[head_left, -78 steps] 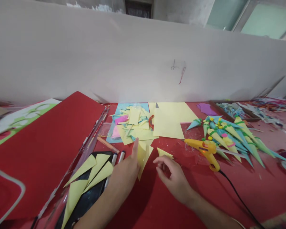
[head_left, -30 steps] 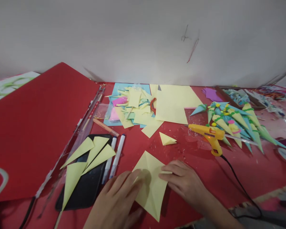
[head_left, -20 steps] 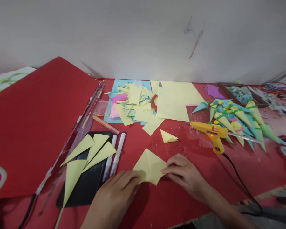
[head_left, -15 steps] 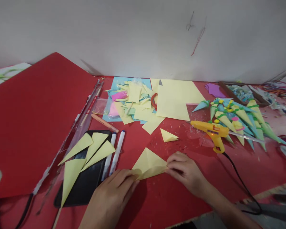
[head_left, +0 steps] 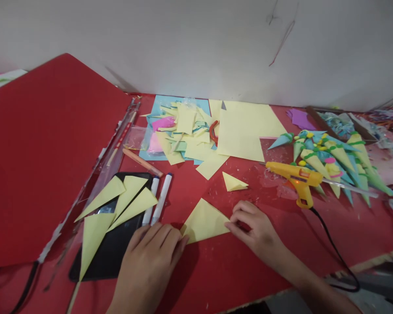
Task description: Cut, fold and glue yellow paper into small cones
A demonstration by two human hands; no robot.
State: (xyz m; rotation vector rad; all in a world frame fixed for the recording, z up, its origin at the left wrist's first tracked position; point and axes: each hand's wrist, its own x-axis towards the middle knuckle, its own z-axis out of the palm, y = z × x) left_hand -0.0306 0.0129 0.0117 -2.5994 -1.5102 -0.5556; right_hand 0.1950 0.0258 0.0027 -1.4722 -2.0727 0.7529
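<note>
A folded yellow paper (head_left: pixel 205 221) with its peak pointing away lies on the red table between my hands. My left hand (head_left: pixel 155 250) is at its left corner, thumb against the edge and fingers bent together. My right hand (head_left: pixel 253 226) pinches the right corner between thumb and fingertips. Just beyond lies a small folded yellow piece (head_left: pixel 233 182). On the left, several yellow paper cones (head_left: pixel 96 235) rest on a black phone-like slab (head_left: pixel 113 257), with two white markers (head_left: pixel 162 198) beside it.
A yellow glue gun (head_left: pixel 294 179) with a black cord lies at right, before a pile of decorated cones (head_left: pixel 334 161). Paper scraps (head_left: pixel 185 124) and a large yellow sheet (head_left: pixel 242 131) lie at the back. A big red board (head_left: pixel 52 161) stands on the left.
The view has shifted slightly. The paper's lower edge now looks straighter and flatter. My left hand has moved a little left, its fingers more curled; my right hand stays at the right corner.
</note>
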